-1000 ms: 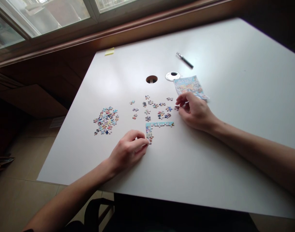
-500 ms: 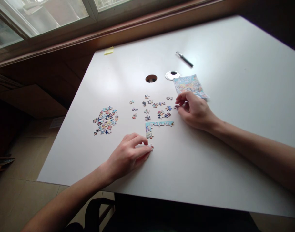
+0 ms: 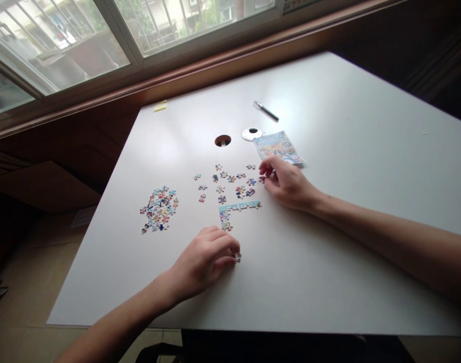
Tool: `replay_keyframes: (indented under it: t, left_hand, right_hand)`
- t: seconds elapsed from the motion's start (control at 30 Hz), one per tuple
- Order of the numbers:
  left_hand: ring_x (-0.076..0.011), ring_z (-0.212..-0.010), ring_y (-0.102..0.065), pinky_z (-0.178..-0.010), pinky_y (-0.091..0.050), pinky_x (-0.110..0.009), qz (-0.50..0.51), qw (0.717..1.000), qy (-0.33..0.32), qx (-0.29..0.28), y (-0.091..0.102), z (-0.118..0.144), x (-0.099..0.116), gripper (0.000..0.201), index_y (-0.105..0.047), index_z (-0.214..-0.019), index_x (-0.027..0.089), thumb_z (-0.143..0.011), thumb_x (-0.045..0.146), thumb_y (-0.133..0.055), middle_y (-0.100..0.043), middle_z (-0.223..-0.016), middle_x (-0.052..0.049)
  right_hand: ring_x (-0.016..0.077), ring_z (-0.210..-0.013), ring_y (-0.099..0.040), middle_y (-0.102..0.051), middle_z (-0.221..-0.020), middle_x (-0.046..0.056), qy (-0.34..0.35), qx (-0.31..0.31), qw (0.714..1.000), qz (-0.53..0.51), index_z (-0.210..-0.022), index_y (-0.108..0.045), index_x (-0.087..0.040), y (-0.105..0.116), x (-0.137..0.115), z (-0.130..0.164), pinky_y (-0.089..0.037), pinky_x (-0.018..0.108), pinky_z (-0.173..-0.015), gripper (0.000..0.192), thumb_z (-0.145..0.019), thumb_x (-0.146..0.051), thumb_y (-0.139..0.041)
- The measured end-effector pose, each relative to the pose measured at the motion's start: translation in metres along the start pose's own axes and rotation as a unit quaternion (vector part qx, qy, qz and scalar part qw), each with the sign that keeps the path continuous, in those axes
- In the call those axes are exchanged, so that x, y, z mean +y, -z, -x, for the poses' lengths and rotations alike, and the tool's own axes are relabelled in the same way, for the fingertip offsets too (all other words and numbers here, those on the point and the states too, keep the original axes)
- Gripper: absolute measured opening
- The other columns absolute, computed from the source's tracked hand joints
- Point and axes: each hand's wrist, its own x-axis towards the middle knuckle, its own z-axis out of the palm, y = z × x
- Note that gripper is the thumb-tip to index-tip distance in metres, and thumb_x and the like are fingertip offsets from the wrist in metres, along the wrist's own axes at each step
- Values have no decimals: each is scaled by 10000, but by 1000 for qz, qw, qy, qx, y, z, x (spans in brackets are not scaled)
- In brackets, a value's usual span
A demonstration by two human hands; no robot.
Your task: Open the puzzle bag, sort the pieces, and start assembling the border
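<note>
Left hand [image 3: 208, 259] lies curled on the table [image 3: 347, 242], fingertips pinching a small piece [image 3: 237, 257] at the near side, just below the joined corner strip [image 3: 234, 210]. Right hand [image 3: 285, 182] rests loosely curled at the right end of the loose pieces [image 3: 230, 181]; thumb and forefinger close on a piece [image 3: 262, 178] there, though how firmly cannot be told.

Strip: L-shaped, light blue edge, short leg pointing toward the person, long leg running right. It lies between the two hands, touching neither. Pile [image 3: 158, 208] of unsorted pieces sits well left of the strip.

Writing: leaflet [image 3: 278, 147] just beyond the right hand shows a colourful print with a title along its top edge, too small to read. No brand legible on the pen [image 3: 266, 111]. Yellow note [image 3: 160, 106] at the far left corner, no writing discernible.

Other items: cable hole [image 3: 223, 140] in the table, its round cap [image 3: 252, 133] lying beside it, touching the leaflet's far corner.

Change from 0.5 s ago: left hand has drawn back from the strip's short leg, taking the piece nearer the person; gap between piece and strip is wider. Right hand holds the same spot by the leaflet. Camera has tipped up, showing more window [image 3: 64, 40].
</note>
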Motion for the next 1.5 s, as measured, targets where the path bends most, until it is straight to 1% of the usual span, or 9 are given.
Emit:
replay_keyframes:
  t: [0.23,0.43,0.6,0.73,0.87,1.07,1.17,1.3,1.5]
  left_hand:
    - [-160,-886,-608,-796,-511,-275,32,998,-49,-21,1,-10,1,176,-625,-1007,192,-941,79,-507,-663,-968,-65]
    - [-185,-961,-589,-925,-466,-353,-85,989,-101,-60,14,-18,4,143,-635,-1065,191,-1006,164,-508,-698,-1059,-63]
    - [-186,-961,-578,-902,-460,-348,-120,985,-82,-88,11,-13,9,150,-637,-1033,197,-1013,166,-491,-677,-1054,-73]
    - [-156,-889,-590,-809,-498,-283,-65,992,-62,-87,9,-10,10,205,-660,-1020,205,-959,86,-504,-637,-1009,-69]
    - [-133,-851,-626,-742,-516,-241,9,998,-57,-23,22,-21,2,244,-693,-1017,194,-957,62,-496,-644,-997,-70]
    - [-134,-784,-642,-705,-510,-255,-37,993,7,115,46,-77,-26,131,-717,-929,179,-896,98,-621,-704,-918,-42]
    - [-130,-767,-642,-724,-519,-260,-49,990,27,127,44,-101,-42,147,-711,-898,167,-849,60,-625,-714,-882,-34]
    - [-142,-791,-633,-749,-512,-278,-97,987,26,127,38,-114,-56,160,-700,-889,165,-824,42,-622,-718,-892,-37]
    - [-174,-868,-622,-802,-496,-311,-174,975,-4,141,36,-124,-54,150,-731,-893,197,-881,95,-622,-716,-915,-38]
  right_hand:
    - [196,-709,-553,-617,-890,58,1,1,1000,-2,-980,-514,-217,0,-3,-1,-468,352,-651,281,-746,-64,-533]
    - [203,-724,-560,-610,-886,61,10,1,1000,-9,-978,-510,-213,1,-3,-1,-470,353,-658,278,-745,-61,-528]
    - [201,-723,-558,-615,-886,59,3,-1,1000,-4,-974,-512,-217,0,-3,-1,-472,352,-660,275,-749,-61,-530]
    - [204,-724,-559,-616,-889,58,5,3,1000,-5,-973,-515,-218,0,-2,-1,-475,355,-668,276,-746,-62,-534]
    - [204,-723,-562,-606,-879,61,19,5,1000,-4,-968,-517,-210,0,-4,-1,-472,352,-669,266,-752,-54,-522]
    - [248,-845,-589,-623,-905,69,61,-6,998,30,-925,-559,-221,0,-1,-2,-485,396,-774,233,-770,-52,-517]
    - [272,-923,-598,-627,-933,81,78,-6,996,37,-907,-590,-225,0,0,-2,-486,432,-843,210,-787,-67,-524]
    - [274,-938,-600,-630,-950,85,81,-2,996,47,-916,-591,-226,0,0,-2,-484,440,-865,215,-795,-63,-520]
    - [273,-903,-594,-647,-941,80,80,9,995,64,-947,-552,-220,-1,1,-2,-473,432,-830,229,-798,-54,-502]
